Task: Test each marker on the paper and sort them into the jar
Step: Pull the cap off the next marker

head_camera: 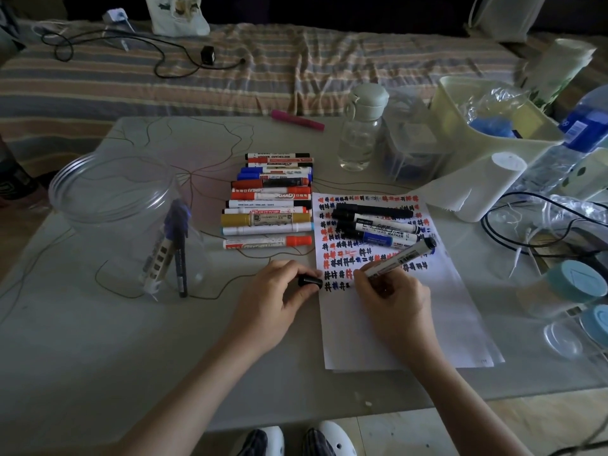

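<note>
A white sheet of paper (424,317) lies on the table, its upper half covered in rows of red, blue and black marks. My right hand (391,301) grips a white marker (399,258) with its tip down on the paper. My left hand (279,297) pinches a black cap (310,280) at the paper's left edge. A row of several markers (269,205) lies left of the paper, and three more markers (378,225) rest on the paper's top. The clear plastic jar (115,199) at the left holds two markers (171,248) standing upright.
A pink marker (297,120) lies at the table's far edge. A clear water bottle (362,126), a pale green basket (487,126), a paper towel (460,192), cables (526,222) and blue-lidded containers (572,281) crowd the right side. A striped bed lies beyond.
</note>
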The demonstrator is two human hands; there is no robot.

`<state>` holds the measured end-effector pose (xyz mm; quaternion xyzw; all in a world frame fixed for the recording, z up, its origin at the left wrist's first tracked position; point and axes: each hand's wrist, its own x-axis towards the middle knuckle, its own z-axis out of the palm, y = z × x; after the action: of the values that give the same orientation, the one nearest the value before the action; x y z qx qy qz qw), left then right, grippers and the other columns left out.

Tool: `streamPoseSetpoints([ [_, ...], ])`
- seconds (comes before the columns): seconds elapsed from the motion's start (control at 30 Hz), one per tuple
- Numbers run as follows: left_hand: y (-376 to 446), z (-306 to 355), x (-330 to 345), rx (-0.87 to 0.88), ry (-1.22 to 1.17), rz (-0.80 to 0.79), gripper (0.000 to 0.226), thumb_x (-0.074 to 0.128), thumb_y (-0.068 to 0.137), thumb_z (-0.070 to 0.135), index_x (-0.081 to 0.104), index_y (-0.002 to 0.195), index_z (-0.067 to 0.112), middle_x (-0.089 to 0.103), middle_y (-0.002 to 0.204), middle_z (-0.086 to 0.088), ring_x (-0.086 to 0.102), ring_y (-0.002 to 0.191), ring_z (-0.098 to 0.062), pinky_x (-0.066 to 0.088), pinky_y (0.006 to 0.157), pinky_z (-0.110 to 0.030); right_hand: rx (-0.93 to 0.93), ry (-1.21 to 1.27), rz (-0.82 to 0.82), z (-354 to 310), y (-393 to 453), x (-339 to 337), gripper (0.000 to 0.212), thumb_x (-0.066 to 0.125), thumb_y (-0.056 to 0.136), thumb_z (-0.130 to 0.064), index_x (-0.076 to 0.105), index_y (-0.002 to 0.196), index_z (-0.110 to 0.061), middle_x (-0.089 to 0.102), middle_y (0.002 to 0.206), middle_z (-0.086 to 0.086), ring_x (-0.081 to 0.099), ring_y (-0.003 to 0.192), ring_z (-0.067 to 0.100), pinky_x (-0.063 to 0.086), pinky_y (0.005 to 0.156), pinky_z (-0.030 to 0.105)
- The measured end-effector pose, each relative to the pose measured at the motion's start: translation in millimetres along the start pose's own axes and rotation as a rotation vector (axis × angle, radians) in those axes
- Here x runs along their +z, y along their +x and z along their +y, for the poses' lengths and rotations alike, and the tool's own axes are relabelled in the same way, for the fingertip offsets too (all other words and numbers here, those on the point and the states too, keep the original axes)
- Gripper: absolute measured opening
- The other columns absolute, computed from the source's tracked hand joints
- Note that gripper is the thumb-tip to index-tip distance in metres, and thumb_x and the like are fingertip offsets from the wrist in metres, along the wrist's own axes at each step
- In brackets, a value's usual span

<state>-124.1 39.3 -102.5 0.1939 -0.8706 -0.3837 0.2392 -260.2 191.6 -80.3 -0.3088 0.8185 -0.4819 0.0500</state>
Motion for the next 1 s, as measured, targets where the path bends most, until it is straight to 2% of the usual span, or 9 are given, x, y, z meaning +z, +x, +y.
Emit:
streamPoseSetpoints([
  [0.17, -0.3, -0.7, 0.0, 0.000, -0.012, -0.005, 0.027, 0.054, 0.089, 0.045, 0.066, 0.108, 0.031, 0.063, 0.107, 0.014, 0.059, 0.104, -0.003, 0.051, 0.089, -0.033, -0.014, -0.022, 0.053, 1.4, -0.2, 0.6, 0.027, 0.073, 0.084, -0.022, 0.060, 0.061, -0.017, 0.058, 0.053, 0.001, 0.046, 0.050, 0.013, 0.036, 0.047, 0.018],
  [0.3, -0.2, 1.0, -0.5, -0.003, -0.014, 0.003, 0.031, 0.052, 0.088, 0.049, 0.066, 0.108, 0.031, 0.063, 0.106, 0.014, 0.059, 0.104, -0.002, 0.051, 0.088, -0.033, -0.009, -0.009, 0.044, 3.3, 0.4, 0.0, 0.025, 0.072, 0.084, -0.029, 0.067, 0.067, -0.012, 0.066, 0.060, 0.000, 0.059, 0.059, 0.018, 0.045, 0.049, 0.025],
  [0.47, 0.0, 1.9, -0.9, -0.006, -0.015, 0.010, 0.032, 0.051, 0.088, 0.050, 0.067, 0.107, 0.030, 0.062, 0.105, 0.013, 0.060, 0.102, -0.003, 0.052, 0.087, -0.034, -0.023, -0.024, 0.021, -0.3, 0.0, 0.4, 0.024, 0.072, 0.084, -0.025, 0.066, 0.066, -0.012, 0.063, 0.057, 0.000, 0.050, 0.051, 0.010, 0.037, 0.047, 0.015],
  [0.53, 0.3, 2.9, -0.9, -0.004, -0.010, 0.009, 0.033, 0.051, 0.087, 0.051, 0.067, 0.107, 0.030, 0.062, 0.105, 0.013, 0.059, 0.102, -0.003, 0.052, 0.087, -0.034, -0.026, -0.013, 0.026, -0.6, -0.6, 0.1, 0.021, 0.072, 0.084, -0.024, 0.067, 0.067, -0.012, 0.064, 0.059, 0.001, 0.052, 0.052, 0.012, 0.042, 0.048, 0.019],
  [0.6, 0.5, 2.7, -0.7, -0.009, -0.011, 0.008, 0.032, 0.052, 0.087, 0.049, 0.067, 0.107, 0.029, 0.062, 0.105, 0.013, 0.059, 0.102, -0.003, 0.052, 0.087, -0.034, -0.012, -0.003, 0.034, 0.5, 0.3, -0.2, 0.024, 0.071, 0.085, -0.028, 0.067, 0.068, -0.011, 0.066, 0.061, 0.003, 0.057, 0.055, 0.021, 0.047, 0.052, 0.032],
  [0.67, 0.3, 2.0, -0.6, -0.013, -0.011, 0.011, 0.028, 0.054, 0.088, 0.046, 0.067, 0.107, 0.030, 0.063, 0.105, 0.013, 0.059, 0.102, -0.003, 0.052, 0.087, -0.036, -0.008, 0.001, 0.041, 2.0, 1.5, 0.2, 0.029, 0.070, 0.086, -0.030, 0.066, 0.067, -0.008, 0.065, 0.060, 0.006, 0.057, 0.056, 0.026, 0.046, 0.052, 0.037],
  [0.8, 0.3, -0.5, -0.2, -0.020, -0.009, -0.002, 0.028, 0.053, 0.088, 0.047, 0.066, 0.108, 0.033, 0.062, 0.106, 0.011, 0.059, 0.103, -0.005, 0.052, 0.086, -0.037, -0.047, -0.021, 0.054, 0.0, -1.0, 2.3, 0.026, 0.072, 0.084, -0.020, 0.062, 0.064, -0.007, 0.058, 0.054, 0.008, 0.040, 0.046, 0.010, 0.037, 0.047, 0.027],
  [0.87, 0.0, 0.4, -0.8, -0.030, -0.018, -0.003, 0.028, 0.054, 0.088, 0.047, 0.066, 0.108, 0.033, 0.062, 0.107, 0.011, 0.059, 0.103, -0.005, 0.052, 0.086, -0.036, -0.037, -0.013, 0.048, -0.4, -1.3, 2.3, 0.021, 0.072, 0.083, -0.018, 0.064, 0.066, -0.009, 0.058, 0.053, 0.004, 0.041, 0.047, 0.008, 0.035, 0.046, 0.021],
  [1.0, 0.1, 5.8, -3.6, -0.073, -0.061, -0.018, 0.024, 0.056, 0.088, 0.046, 0.066, 0.105, 0.032, 0.064, 0.103, 0.013, 0.059, 0.101, -0.005, 0.051, 0.086, -0.036, 0.126, 0.188, 0.062, -2.4, 3.4, -3.2, 0.026, 0.070, 0.088, -0.027, 0.067, 0.070, -0.008, 0.055, 0.052, -0.002, 0.040, 0.046, 0.007, 0.033, 0.045, 0.025],
])
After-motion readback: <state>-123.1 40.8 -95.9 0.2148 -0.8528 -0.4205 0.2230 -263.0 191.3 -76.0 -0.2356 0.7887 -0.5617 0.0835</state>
